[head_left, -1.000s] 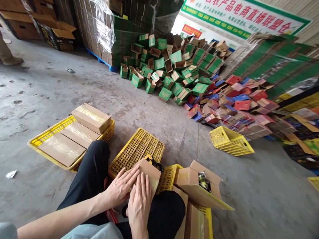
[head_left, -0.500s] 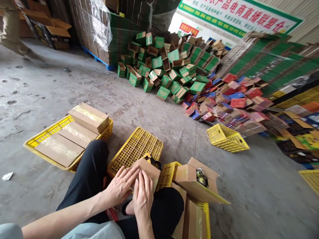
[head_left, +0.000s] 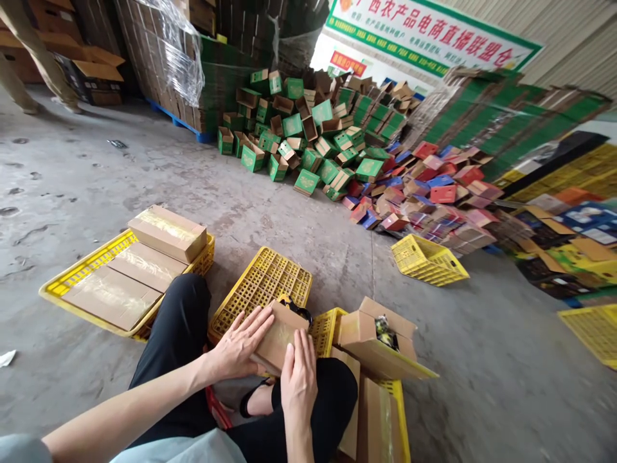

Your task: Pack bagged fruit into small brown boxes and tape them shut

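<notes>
A small closed cardboard box [head_left: 278,339] with clear yellowish tape along its top is in front of my knees, above the near end of an upturned yellow plastic crate [head_left: 270,276]. My left hand [head_left: 243,344] lies on its left side with fingers stretched out. On the right edge rests my right hand [head_left: 299,376], its fingers straight and close together, the thumb apart. Just behind the box is a yellow and black tape dispenser [head_left: 294,307], partly hidden by it. The undersides of both hands are out of sight.
Left, a yellow crate [head_left: 53,287] holds taped boxes [head_left: 110,294]. Right, an open carton [head_left: 359,331] with dark-and-yellow wrapped contents sits over another crate [head_left: 400,411]. Beyond lie an empty crate [head_left: 429,260], heaped green boxes [head_left: 308,154] and red-blue boxes [head_left: 434,193]. A person's legs [head_left: 41,58] are far left.
My hands have moved apart from the middle of the box to its left and right sides, uncovering the taped top. The view has turned slightly right. The person's legs at far left have moved.
</notes>
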Demonstrator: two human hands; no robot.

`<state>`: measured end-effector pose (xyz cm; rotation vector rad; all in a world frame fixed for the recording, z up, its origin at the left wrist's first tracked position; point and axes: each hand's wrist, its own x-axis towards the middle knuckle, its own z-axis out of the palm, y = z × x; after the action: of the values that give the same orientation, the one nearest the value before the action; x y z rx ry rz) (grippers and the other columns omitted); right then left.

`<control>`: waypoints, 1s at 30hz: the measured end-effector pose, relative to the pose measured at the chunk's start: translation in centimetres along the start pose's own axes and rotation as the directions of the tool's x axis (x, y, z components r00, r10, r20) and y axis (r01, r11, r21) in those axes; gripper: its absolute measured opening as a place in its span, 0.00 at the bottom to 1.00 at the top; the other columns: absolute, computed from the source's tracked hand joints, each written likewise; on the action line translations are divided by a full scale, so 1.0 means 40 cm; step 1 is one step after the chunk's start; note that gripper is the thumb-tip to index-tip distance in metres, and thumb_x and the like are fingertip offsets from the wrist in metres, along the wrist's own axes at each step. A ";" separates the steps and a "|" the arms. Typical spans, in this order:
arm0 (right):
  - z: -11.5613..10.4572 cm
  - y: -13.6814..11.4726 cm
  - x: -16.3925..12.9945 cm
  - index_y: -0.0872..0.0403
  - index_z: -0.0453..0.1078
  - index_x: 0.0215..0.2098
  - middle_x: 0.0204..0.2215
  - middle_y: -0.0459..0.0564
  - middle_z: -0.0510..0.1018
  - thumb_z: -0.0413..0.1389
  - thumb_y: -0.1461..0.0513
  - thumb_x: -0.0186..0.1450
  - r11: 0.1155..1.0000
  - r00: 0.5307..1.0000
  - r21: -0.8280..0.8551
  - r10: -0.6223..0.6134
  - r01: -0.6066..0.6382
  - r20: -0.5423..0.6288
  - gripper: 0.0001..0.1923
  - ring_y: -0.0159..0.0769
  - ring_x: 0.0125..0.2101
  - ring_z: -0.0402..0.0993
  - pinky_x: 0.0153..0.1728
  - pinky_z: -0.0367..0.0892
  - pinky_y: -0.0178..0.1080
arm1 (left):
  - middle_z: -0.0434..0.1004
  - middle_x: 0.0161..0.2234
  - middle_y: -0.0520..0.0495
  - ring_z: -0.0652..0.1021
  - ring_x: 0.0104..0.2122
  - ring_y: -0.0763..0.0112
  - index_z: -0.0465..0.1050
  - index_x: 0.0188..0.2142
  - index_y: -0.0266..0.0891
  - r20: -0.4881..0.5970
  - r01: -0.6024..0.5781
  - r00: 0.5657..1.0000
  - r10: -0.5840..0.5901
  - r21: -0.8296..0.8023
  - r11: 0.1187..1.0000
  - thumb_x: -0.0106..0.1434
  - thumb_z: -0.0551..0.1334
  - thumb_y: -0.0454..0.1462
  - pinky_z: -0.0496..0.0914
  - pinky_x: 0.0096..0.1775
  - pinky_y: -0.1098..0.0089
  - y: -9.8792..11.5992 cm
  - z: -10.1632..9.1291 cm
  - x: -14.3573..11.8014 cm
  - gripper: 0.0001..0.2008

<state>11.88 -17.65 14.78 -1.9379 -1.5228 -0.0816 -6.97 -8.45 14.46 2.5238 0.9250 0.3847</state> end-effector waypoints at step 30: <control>0.021 0.027 -0.113 0.58 0.75 0.62 0.55 0.65 0.82 0.54 0.42 0.72 0.989 0.990 0.145 0.034 -0.014 -0.134 0.34 0.51 0.49 0.85 0.47 0.80 0.44 | 0.64 0.70 0.39 0.65 0.70 0.52 0.65 0.69 0.41 -0.160 -0.381 0.911 0.381 0.034 0.924 0.72 0.63 0.50 0.61 0.68 0.54 0.027 0.063 0.051 0.32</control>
<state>11.10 -21.12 11.68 -1.7985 -1.3769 -0.0893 -3.88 -8.59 12.99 2.7027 0.4764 0.7197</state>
